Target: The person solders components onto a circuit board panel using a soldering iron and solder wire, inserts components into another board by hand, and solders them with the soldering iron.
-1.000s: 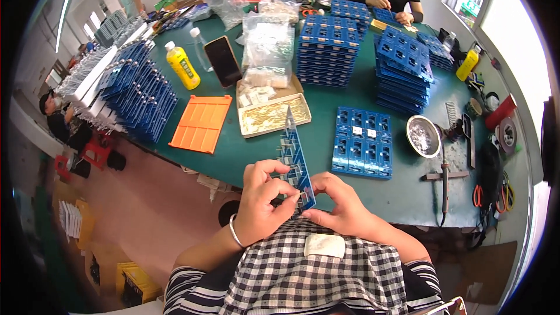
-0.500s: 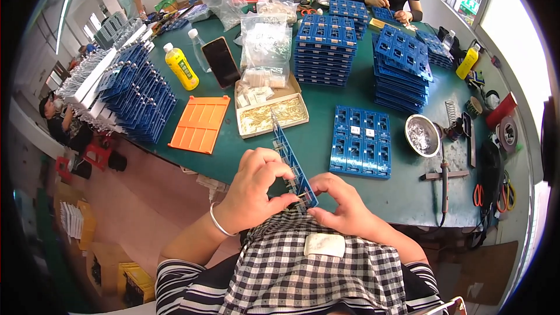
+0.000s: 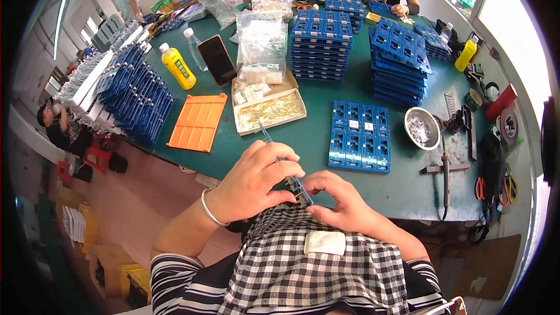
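Head view: two hands, left hand and right hand, gripping one blue tray edge-on.

The person wears a black-and-white checked top with striped sleeves, a white patch, and a silver bangle on the left wrist.

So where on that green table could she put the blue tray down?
Bare green table lies between the cardboard box and the flat blue tray, and along the near edge right of her hands. The far side is crowded with tray stacks.
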Demonstrator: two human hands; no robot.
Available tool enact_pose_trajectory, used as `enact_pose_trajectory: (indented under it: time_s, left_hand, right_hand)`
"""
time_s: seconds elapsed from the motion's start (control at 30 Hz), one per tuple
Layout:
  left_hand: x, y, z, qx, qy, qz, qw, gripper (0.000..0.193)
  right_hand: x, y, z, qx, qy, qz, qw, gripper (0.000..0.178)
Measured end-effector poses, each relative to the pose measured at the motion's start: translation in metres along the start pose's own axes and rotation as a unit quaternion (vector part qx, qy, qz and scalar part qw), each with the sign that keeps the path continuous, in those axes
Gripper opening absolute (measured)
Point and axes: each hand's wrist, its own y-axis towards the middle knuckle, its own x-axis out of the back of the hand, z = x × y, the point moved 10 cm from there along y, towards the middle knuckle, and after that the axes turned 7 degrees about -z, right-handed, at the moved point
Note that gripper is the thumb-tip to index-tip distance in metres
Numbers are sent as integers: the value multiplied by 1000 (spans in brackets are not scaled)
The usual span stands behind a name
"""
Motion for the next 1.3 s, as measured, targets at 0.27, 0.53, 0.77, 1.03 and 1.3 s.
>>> enact_pose_trajectory:
  time_s: [0.27,0.53,0.77,1.03,1.3]
  left_hand:
    - [-2,5,2,-13,-16,5,1000,49]
    - [-3,-2,2,-19,-36,2,999,47]
    - [-8,9,9,-35,-43,7,998,46]
    - [-2,0,14,11,-16,-2,1000,48]
    - [-5,1,10,-7,-33,6,999,43]
  right_hand:
    - [4,-3,-6,-23,9,-10,1000,38]
    - [6,-21,-25,-103,80,-29,991,34]
    - [129,-141,-102,-213,304,-453,811,30]
    - [194,-239,-133,-44,493,-695,522,31]
    - [262,-278,-149,95,513,-608,599,32]
